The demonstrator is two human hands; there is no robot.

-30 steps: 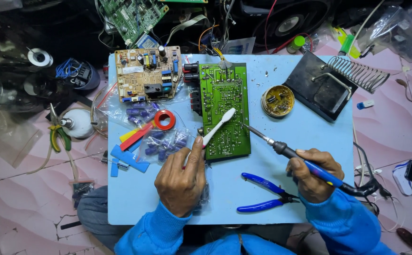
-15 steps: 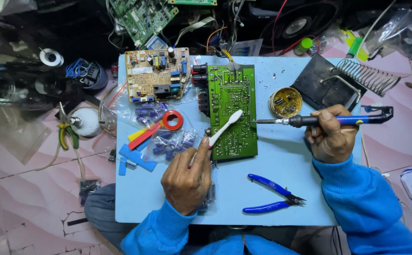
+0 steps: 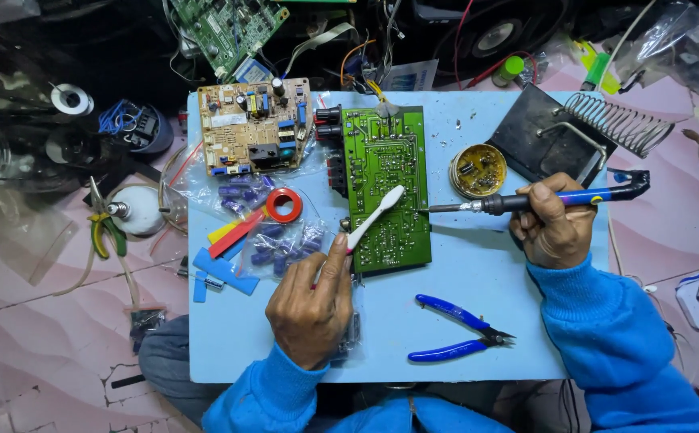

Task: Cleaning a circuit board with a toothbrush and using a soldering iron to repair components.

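My left hand (image 3: 311, 309) is closed around the handle of a white toothbrush (image 3: 375, 218), a slim plastic stick whose long axis runs diagonally, head up and to the right, handle down toward my wrist. Its bristled head rests on the green circuit board (image 3: 385, 188), near the middle of the board's solder side. That board is a flat rectangle lying lengthwise away from me in the middle of the pale blue bench (image 3: 478, 289), dotted with fine silvery solder points, with a row of dark connectors along its left edge.

My right hand (image 3: 554, 228) is wrapped tight around the blue grip of a soldering iron (image 3: 526, 200). The iron lies almost level, its long axis running left to right, the thin metal tip pointing left and reaching the right edge of the green board; its cord end points right. My two hands are well apart, one on each side of the board.

Just beyond the iron's shaft sits a round brass-coloured tin (image 3: 478, 170). A black stand with a coiled wire holder (image 3: 618, 122) lies farther right. Blue-handled cutters (image 3: 457, 329) lie on the bench between my arms, tips pointing right. A tan populated board (image 3: 255, 127) lies left of the green one, with a red ring of tape (image 3: 283, 205) below it.
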